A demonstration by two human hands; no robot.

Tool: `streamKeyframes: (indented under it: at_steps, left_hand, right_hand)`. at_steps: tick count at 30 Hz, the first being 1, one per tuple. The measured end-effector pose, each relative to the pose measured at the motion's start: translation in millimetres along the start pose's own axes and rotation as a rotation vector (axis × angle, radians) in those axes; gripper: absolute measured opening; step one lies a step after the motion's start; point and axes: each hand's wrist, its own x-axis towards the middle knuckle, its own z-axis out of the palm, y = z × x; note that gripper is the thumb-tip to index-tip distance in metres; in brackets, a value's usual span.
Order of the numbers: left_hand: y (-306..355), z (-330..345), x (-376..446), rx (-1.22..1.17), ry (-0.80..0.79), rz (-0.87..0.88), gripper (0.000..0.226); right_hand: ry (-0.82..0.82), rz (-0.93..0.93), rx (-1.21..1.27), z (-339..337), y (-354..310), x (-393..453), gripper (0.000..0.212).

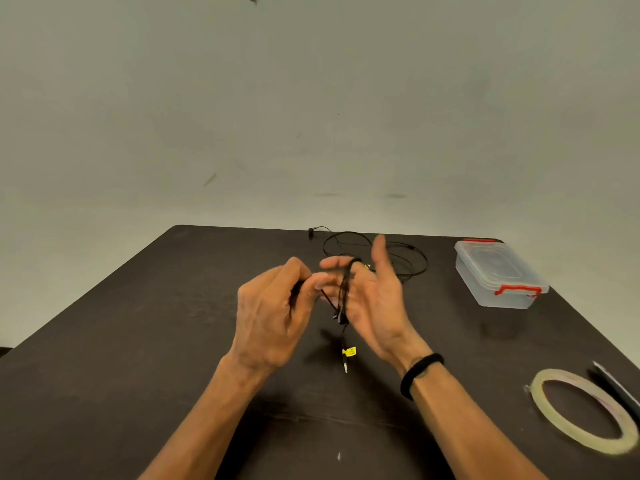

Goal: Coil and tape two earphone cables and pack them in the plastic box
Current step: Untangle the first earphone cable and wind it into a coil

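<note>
**Cable wound on fingers above the bench**

The left hand (pixel 273 317) pinches a black earphone cable (pixel 343 299) looped around the open right hand's (pixel 372 299) fingers. Behind them lies the second cable (pixel 375 252); right of that, the closed plastic box (pixel 498 273).

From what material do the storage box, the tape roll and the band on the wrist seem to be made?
Box: clear, slightly glossy plastic, since the table shows through it; its red latches look like opaque plastic.
Tape roll: translucent yellowish film, probably clear adhesive tape, thinly wound.
Wrist band: matte black, likely an elastic fabric or rubber tie; the picture leaves this open.
</note>
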Motion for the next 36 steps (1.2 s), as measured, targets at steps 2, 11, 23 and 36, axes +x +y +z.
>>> streamKeyframes:
  at_steps: [2,11,23,36]
  left_hand:
    - [-1,-4,2,-0.029,0.004,-0.031,0.046]
    - [-22,-10,5,-0.035,0.03,-0.209,0.033]
    - [-20,23,-21,-0.479,-0.296,-0.463,0.015]
    - [0,31,-28,-0.002,-0.557,-0.074,0.048]
  right_hand:
    - [-0.101,0.025,-0.107,9,5,-1,0.096]
    - [-0.531,0.356,-0.063,20,5,-8,0.101]
    - [-0.562,0.173,0.604,12,-13,-9,0.099]
    - [0.041,-0.219,0.532,-23,-27,-3,0.093]
